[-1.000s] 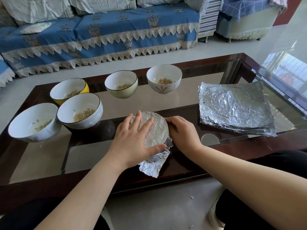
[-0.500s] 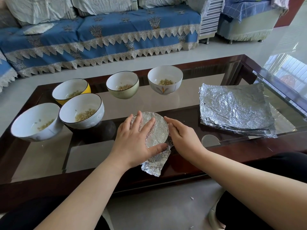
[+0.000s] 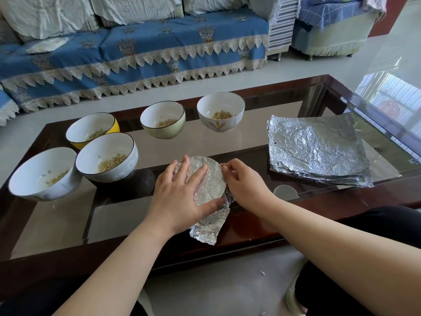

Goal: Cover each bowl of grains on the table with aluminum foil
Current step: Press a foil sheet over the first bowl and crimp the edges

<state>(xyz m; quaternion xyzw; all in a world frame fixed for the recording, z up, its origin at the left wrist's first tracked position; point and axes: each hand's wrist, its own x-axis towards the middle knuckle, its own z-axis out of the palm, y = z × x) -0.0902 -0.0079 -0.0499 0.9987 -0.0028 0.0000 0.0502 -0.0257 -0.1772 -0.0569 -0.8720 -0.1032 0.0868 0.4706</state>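
A bowl wrapped in aluminum foil [image 3: 211, 181] stands near the front middle of the glass table [image 3: 246, 142]. My left hand [image 3: 180, 197] lies flat on its foil top with fingers spread and the thumb along the near rim. My right hand [image 3: 245, 182] is at the bowl's right rim, its fingers curled onto the foil edge there. A loose foil flap [image 3: 208, 229] sticks out toward me. Several uncovered bowls hold grains: a white one [image 3: 34, 179], a grey-white one [image 3: 118, 151], a yellow one [image 3: 77, 133], a green one [image 3: 166, 131] and a flowered one [image 3: 221, 126].
A stack of crinkled foil sheets [image 3: 319, 149] lies on the right of the table. The dark wooden table frame [image 3: 262, 226] runs along the near edge. A blue-covered sofa [image 3: 141, 53] stands behind the table. Small foil scraps [image 3: 262, 273] lie on the floor.
My right hand has slid from the bowl's right side toward the far right rim, with its fingers now curled. My left hand stays on the foil top.
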